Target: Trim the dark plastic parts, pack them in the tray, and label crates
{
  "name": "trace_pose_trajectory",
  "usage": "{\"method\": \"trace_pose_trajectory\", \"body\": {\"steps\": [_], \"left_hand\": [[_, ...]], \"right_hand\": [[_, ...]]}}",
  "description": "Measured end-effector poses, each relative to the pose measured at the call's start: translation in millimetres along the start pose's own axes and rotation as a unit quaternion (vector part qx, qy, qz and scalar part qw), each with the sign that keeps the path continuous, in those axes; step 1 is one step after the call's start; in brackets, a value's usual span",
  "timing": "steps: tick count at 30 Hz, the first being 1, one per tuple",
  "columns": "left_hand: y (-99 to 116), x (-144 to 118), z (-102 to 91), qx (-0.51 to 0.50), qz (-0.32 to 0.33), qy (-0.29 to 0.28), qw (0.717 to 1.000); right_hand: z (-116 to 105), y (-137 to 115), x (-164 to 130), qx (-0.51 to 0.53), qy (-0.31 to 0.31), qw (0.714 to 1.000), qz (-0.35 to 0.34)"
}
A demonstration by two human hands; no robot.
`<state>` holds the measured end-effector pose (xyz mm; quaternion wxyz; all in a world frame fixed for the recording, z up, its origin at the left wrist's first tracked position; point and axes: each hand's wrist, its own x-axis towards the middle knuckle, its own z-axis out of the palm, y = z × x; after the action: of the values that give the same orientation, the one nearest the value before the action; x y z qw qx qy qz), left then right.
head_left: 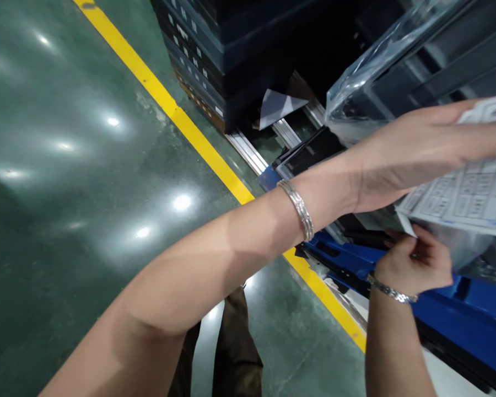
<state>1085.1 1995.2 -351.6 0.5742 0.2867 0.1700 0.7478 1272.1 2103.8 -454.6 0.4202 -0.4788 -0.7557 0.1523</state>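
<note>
My left hand [413, 146] reaches across to the right edge, a silver bracelet on its wrist. It lies over a printed paper sheet [471, 201] with rows of boxes, thumb and fingers stretched apart; the fingertips are cut off by the frame. Lower down, my right hand [415, 259] is closed, pinching the sheet's near left corner between thumb and fingers. A metal-link band circles that wrist. Behind the sheet, clear plastic film [355, 82] wraps a stack of dark items.
Blue framework [351, 256] runs below the wrapped stack. Dark stacked boxes [198, 55] stand at the top, beside metal rails [248, 151] and a loose white sheet [278, 106]. A yellow line [198, 140] crosses the shiny green floor [86, 220].
</note>
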Motion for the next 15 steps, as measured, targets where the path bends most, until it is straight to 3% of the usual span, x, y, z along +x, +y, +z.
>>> {"method": "trace_pose_trajectory", "body": {"steps": [3,9,13,15], "left_hand": [[-0.2,0.9,0.8,0.000,-0.016,0.033,0.999],[7.9,3.3,0.2,0.042,-0.029,0.106,0.993],[26.7,-22.2,-11.8,0.187,-0.076,0.128,0.971],[24.1,-43.3,-25.9,0.260,-0.110,0.124,0.951]], "right_hand": [[4.6,3.4,3.7,-0.022,-0.025,0.999,0.013],[-8.3,-12.3,15.6,-0.001,-0.150,0.986,0.071],[-17.4,-33.3,17.8,0.082,-0.102,0.984,0.119],[-18.9,-37.9,17.1,0.118,-0.067,0.981,0.137]]}}
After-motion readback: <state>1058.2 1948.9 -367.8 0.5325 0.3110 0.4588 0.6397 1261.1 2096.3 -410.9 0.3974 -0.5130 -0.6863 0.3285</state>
